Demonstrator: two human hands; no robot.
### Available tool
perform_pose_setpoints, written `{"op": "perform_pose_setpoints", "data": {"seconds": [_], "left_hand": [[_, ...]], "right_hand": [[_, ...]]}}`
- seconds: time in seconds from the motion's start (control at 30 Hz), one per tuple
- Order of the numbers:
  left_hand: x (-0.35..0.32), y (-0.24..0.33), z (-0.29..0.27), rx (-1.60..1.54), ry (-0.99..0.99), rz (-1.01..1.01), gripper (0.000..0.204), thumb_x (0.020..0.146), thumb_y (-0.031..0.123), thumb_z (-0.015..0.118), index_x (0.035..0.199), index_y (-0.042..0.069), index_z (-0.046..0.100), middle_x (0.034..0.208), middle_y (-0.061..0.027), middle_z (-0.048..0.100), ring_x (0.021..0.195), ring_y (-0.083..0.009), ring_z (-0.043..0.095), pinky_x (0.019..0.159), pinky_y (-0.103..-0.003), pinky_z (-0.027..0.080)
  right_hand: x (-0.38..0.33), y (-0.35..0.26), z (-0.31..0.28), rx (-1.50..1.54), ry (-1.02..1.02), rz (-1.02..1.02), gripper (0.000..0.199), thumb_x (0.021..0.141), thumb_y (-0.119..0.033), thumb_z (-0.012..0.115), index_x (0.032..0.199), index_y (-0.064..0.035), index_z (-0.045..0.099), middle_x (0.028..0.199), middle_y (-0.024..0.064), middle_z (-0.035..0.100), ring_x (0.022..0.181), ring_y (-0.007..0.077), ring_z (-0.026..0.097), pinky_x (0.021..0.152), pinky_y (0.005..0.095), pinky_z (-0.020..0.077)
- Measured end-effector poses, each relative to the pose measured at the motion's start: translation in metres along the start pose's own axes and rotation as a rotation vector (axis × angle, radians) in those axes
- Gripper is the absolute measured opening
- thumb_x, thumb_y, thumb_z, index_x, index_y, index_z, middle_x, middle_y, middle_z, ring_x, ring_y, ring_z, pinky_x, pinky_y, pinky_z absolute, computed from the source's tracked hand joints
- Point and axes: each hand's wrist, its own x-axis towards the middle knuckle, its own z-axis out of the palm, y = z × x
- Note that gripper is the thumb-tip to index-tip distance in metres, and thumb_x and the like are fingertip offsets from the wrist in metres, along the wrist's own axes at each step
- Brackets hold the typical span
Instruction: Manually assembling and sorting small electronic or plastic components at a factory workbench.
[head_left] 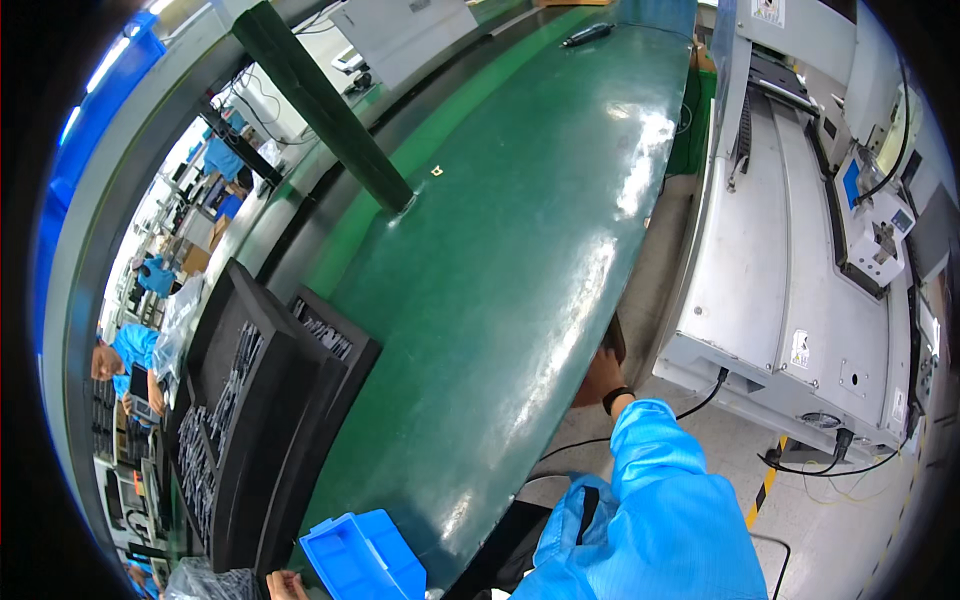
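Observation:
My right arm, in a blue sleeve with a dark band at the wrist, reaches to the right edge of the green table. There my right hand [603,374] is beside a dark brown object [619,342] below the table edge; its fingers are mostly hidden, so its grip does not show. At the lower edge, only part of my left hand [286,585] appears, just left of a blue plastic bin [362,556]. Whether it touches the bin is unclear. Inside, the bin's visible part shows no contents.
Black trays [262,400] with many small dark parts stand stacked on the left. A green post [322,105] rises from the green table [480,260]. A dark handheld tool [588,35] lies at its far end. A grey machine [745,270] stands right; co-workers sit far left.

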Motion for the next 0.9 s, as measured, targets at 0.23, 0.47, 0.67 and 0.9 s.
{"op": "perform_pose_setpoints", "data": {"seconds": [0.23,0.47,0.67,0.9], "left_hand": [[-0.004,-0.013,-0.004,-0.092,-0.022,-0.041,0.010,0.085,0.008,0.065,0.092,0.001,0.063,0.088,-0.0154,0.065,0.079,-0.0294,0.061,0.073,-0.037,0.049],[-0.005,-0.015,-0.007,-0.314,-0.020,-0.176,0.010,0.085,0.008,0.066,0.087,-0.001,0.063,0.083,-0.0117,0.066,0.072,-0.0220,0.059,0.069,-0.032,0.050],[-0.012,-0.073,0.011,-0.747,0.072,-0.292,0.012,0.087,0.006,0.062,0.078,0.002,0.055,0.066,-0.0003,0.055,0.058,-0.0058,0.052,0.055,-0.019,0.043],[-0.028,-0.042,-0.023,-0.963,0.080,-0.331,0.006,0.085,0.003,0.063,0.082,0.000,0.059,0.071,-0.0026,0.059,0.059,-0.0072,0.054,0.056,-0.020,0.045]], "right_hand": [[-0.005,-0.005,-0.002,-0.024,-0.019,0.082,0.034,0.089,-0.020,0.048,0.121,-0.0106,0.051,0.111,0.0093,0.057,0.110,0.0281,0.049,0.088,0.0459,0.0399],[-0.013,0.002,-0.042,0.667,0.094,0.635,0.063,0.068,-0.023,0.076,0.120,-0.0004,0.048,0.113,0.0169,0.058,0.107,0.0345,0.053,0.090,0.0441,0.0431],[-0.080,0.010,-0.150,1.978,-0.140,0.889,0.051,0.084,-0.026,0.064,0.127,-0.0065,0.045,0.115,0.0063,0.057,0.104,0.0181,0.056,0.082,0.0379,0.0497],[-0.136,0.066,-0.290,1.797,-0.096,0.482,0.038,0.087,-0.011,0.058,0.123,0.0020,0.055,0.114,0.0064,0.063,0.101,0.0140,0.059,0.091,0.0287,0.0434]]}}
